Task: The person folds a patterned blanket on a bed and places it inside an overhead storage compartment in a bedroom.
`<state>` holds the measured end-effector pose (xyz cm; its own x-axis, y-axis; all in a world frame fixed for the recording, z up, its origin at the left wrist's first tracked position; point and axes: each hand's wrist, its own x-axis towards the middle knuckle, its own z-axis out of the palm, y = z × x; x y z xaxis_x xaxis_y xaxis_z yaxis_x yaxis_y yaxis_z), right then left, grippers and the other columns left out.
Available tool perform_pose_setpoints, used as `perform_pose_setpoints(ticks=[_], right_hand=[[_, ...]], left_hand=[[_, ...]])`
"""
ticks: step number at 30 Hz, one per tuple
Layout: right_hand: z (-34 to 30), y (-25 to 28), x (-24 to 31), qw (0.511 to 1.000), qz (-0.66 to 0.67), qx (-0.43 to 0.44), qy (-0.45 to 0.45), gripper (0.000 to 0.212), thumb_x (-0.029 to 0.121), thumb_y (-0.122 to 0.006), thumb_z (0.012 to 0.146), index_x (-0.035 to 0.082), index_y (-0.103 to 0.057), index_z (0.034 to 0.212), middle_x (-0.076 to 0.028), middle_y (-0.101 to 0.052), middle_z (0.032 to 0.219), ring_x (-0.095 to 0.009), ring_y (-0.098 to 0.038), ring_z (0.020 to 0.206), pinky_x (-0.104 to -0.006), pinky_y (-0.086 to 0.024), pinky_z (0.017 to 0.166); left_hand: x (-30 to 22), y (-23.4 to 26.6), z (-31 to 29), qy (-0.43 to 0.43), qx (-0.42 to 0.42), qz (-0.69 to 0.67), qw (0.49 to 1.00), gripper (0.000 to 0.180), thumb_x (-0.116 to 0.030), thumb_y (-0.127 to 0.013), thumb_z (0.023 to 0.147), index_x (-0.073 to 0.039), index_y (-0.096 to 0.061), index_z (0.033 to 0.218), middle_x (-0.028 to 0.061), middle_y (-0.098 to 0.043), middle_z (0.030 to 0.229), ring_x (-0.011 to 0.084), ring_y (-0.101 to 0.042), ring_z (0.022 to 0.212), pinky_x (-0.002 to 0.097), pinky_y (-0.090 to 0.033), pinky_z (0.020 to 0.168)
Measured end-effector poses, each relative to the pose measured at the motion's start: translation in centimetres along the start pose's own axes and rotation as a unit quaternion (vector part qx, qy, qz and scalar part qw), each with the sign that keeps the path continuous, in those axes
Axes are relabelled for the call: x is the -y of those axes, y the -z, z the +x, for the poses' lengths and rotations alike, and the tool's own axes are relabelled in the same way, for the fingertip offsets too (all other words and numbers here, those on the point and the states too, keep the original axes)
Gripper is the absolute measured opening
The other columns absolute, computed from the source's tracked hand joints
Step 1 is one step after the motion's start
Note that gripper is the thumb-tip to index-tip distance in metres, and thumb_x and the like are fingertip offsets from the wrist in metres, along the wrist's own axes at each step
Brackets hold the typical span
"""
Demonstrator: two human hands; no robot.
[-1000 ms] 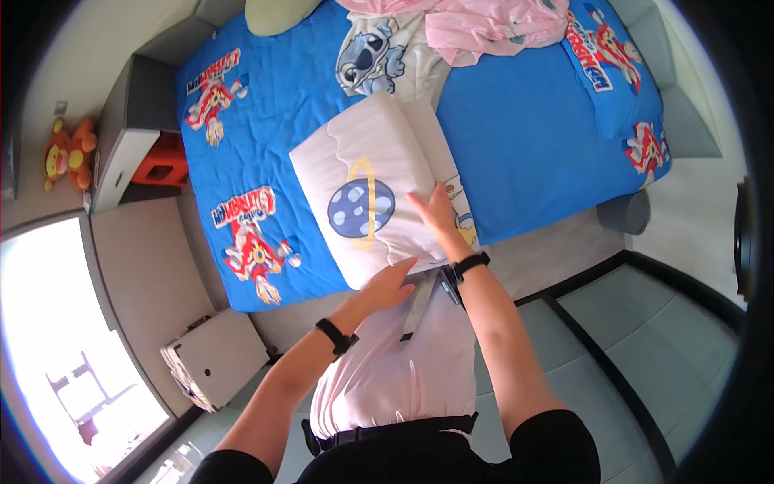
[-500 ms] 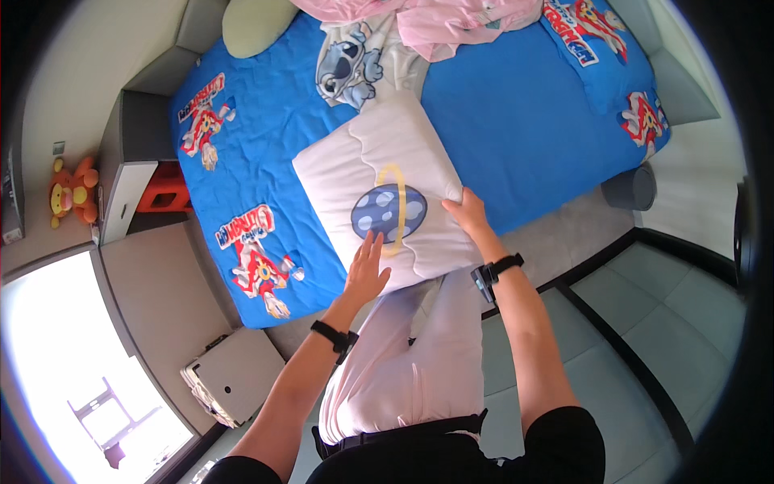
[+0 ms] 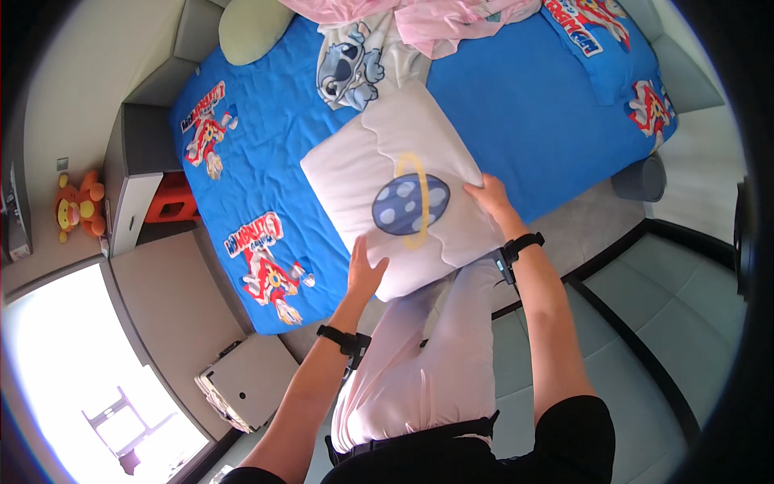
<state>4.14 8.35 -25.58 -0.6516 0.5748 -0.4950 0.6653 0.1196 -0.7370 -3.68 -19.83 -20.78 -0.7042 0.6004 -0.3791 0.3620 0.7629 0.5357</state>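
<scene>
A white padded square of bedding [image 3: 355, 185] with a blue spotted planet and a yellow ring lies partly on the bed, its near corner reaching past the bed's edge over my legs. I cannot tell if it is a cushion or a folded quilt. My right hand [image 3: 490, 200] grips its right edge, thumb on top and the fingers mostly hidden. Beside its lower left edge is my left hand [image 3: 365, 273], thumb and fingers spread apart, touching the side. The blue sheet [image 3: 492, 105] and a blue printed quilt [image 3: 274, 129] are under and around it.
Toward the far side are a white cloth with a blue cartoon figure [image 3: 348, 73], a pink blanket [image 3: 447, 28], a green pillow [image 3: 251, 31] and a blue pillow [image 3: 592, 60]. A grey bin [image 3: 639, 179] stands at right, a white suitcase [image 3: 248, 379] at lower left.
My left hand has moved from the printed top to the left edge, with its thumb spread out. My right hand keeps its hold on the right edge. The view has shifted slightly.
</scene>
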Motion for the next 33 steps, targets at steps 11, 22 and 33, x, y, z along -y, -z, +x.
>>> perform_pose_setpoints(ticks=[11,22,33], right_hand=[[1.1,0.1,-1.8,0.950,0.175,0.232,-0.115,0.042,0.019,-0.060,0.069,0.003,-0.046,0.105,-0.008,-0.054,0.096,-0.017,-0.050,0.088,-0.0273,-0.037,0.077],[4.0,0.7,3.3,0.921,0.138,0.297,-0.209,0.064,0.023,-0.066,0.062,0.001,-0.035,0.114,-0.011,-0.048,0.105,-0.020,-0.046,0.096,-0.0304,-0.035,0.082],[-4.2,-4.9,13.0,0.924,0.292,0.231,-0.084,0.043,0.018,-0.061,0.065,-0.006,-0.047,0.098,-0.012,-0.052,0.090,-0.018,-0.051,0.079,-0.0291,-0.042,0.067]], left_hand=[[4.9,-0.4,2.8,0.362,0.009,-0.400,0.842,0.065,-0.026,-0.067,0.062,0.002,-0.032,0.111,0.0123,-0.046,0.102,0.0202,-0.048,0.091,0.0312,-0.041,0.075],[5.1,-0.7,3.9,0.321,-0.037,-0.447,0.834,0.063,-0.028,-0.069,0.060,0.005,-0.039,0.104,0.0170,-0.049,0.099,0.0218,-0.049,0.091,0.0327,-0.041,0.075],[6.0,0.5,-1.1,0.348,-0.144,-0.327,0.867,0.059,-0.026,-0.060,0.069,0.002,-0.033,0.113,0.0180,-0.043,0.108,0.0257,-0.046,0.096,0.0321,-0.039,0.079]])
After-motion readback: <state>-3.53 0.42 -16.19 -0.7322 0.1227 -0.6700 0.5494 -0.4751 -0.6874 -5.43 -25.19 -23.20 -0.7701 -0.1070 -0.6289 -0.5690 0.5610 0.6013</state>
